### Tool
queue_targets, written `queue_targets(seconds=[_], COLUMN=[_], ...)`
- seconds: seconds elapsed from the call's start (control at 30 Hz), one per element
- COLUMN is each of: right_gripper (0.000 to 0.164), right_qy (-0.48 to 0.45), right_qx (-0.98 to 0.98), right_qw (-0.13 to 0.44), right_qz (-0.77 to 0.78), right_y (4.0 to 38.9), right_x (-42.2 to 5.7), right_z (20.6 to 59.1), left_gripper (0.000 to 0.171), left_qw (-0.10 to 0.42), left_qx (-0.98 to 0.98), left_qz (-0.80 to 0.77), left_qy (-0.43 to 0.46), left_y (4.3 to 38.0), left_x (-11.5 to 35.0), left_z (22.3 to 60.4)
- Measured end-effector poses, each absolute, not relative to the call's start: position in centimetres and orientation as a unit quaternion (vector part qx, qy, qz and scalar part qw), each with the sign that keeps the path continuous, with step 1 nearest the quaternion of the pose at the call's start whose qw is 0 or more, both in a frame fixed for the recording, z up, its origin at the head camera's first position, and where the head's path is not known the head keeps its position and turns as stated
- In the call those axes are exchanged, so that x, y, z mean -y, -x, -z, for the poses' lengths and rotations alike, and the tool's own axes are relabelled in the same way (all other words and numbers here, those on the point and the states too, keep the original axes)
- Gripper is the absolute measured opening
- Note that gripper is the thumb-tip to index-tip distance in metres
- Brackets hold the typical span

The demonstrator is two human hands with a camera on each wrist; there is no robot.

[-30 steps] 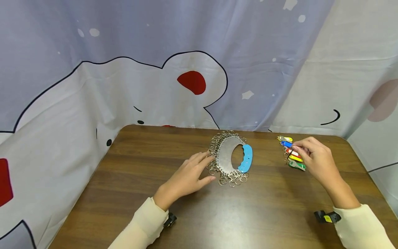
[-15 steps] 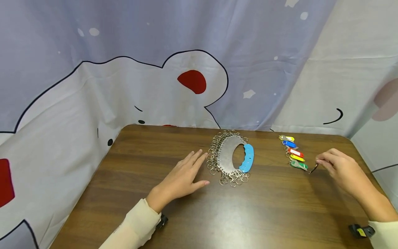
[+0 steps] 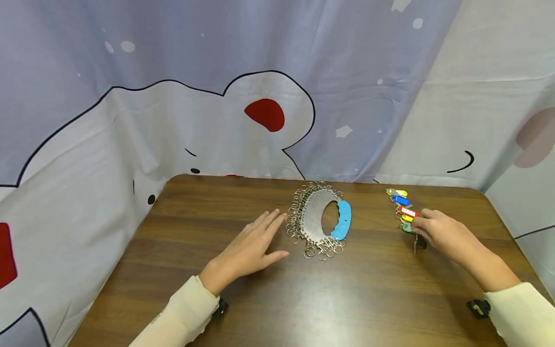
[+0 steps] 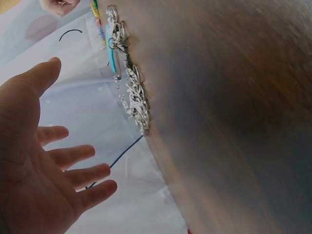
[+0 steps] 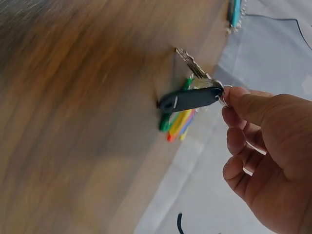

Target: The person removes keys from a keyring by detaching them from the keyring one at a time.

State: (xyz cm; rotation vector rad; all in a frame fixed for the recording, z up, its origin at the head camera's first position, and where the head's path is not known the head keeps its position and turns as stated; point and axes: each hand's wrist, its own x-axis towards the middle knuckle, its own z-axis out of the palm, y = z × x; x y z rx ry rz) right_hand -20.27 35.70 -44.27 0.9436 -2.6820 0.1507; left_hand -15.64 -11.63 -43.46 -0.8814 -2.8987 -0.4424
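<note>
My right hand (image 3: 448, 236) pinches a split ring between thumb and index finger. From that ring hang a black key tag (image 5: 190, 100) and metal keys (image 5: 192, 63), just above the table. Beside them lies a row of keys with coloured tags: a green tag (image 3: 407, 227), a red tag (image 3: 408, 212), a blue tag (image 3: 400, 200) and yellow ones, partly covered by the hand. My left hand (image 3: 244, 250), fingers spread and holding nothing, is just left of a curved metal key holder (image 3: 313, 214) fringed with small rings. Its blue handle (image 3: 342, 220) faces right.
The brown wooden table (image 3: 368, 299) reaches back to a printed curtain (image 3: 195, 120) hanging right behind its far edge. Both wrists carry small black cameras (image 3: 478, 308).
My right hand lifted the black-tagged keys from beside the row, carried them right, then came back left and lower, near the green tag. My left hand drew back slightly from the rings.
</note>
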Motion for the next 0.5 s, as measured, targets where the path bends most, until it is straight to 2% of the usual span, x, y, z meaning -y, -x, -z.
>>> queue_targets(seconds=[0.17,0.5], right_gripper=[0.010,0.010], right_qy=[-0.336,-0.326], right_qx=[0.932,0.928], right_qw=[0.122,0.136], right_qz=[-0.062,-0.115], right_y=[20.7,21.6], right_x=[-34.4,-32.4], right_z=[45.2,46.8], left_gripper=[0.087,0.086], left_qw=[0.039,0.030], left_qx=[0.947,0.952], left_qz=[0.139,0.139], left_qy=[0.288,0.270], left_y=[15.8,15.9], left_x=[11.8,13.1], left_z=[43.7,44.0])
